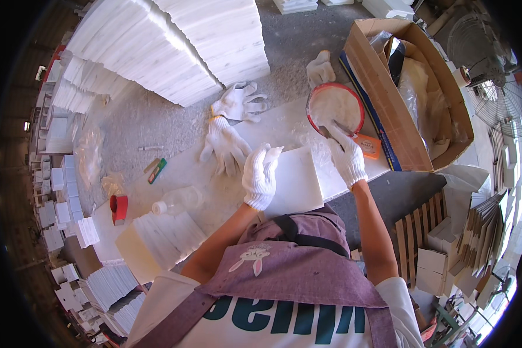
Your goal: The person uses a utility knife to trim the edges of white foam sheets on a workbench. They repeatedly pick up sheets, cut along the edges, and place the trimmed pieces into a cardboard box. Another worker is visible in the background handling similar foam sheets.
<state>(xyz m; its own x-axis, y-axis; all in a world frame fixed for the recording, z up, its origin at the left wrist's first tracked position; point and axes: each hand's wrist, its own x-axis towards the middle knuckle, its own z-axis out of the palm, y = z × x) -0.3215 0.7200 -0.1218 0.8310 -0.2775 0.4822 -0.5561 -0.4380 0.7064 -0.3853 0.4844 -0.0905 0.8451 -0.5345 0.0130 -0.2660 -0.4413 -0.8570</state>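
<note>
My left hand (pixel 260 177), in a white knit glove, is raised with its fingers curled together above a square white slab (pixel 297 182). A small pale tip shows at its fingertips; what it belongs to is hidden. At the near edge of a red-rimmed round container (pixel 335 105) is my gloved right hand (pixel 348 159), fingers closed on a thin dark tool (pixel 325 132). Pale material coats the inside of that container. Two loose white gloves, one palm-up (pixel 239 103) and one fingers-down (pixel 223 146), lie on the worktable beyond my left hand.
Tall stacks of white slabs (pixel 151 49) stand far left. An open cardboard box (pixel 383 81) with plastic wrap sits right, near an orange packet (pixel 367 146). A clear bottle (pixel 180 200), red tape roll (pixel 118 209), green cutter (pixel 156 171) and slab stack (pixel 162 240) lie left.
</note>
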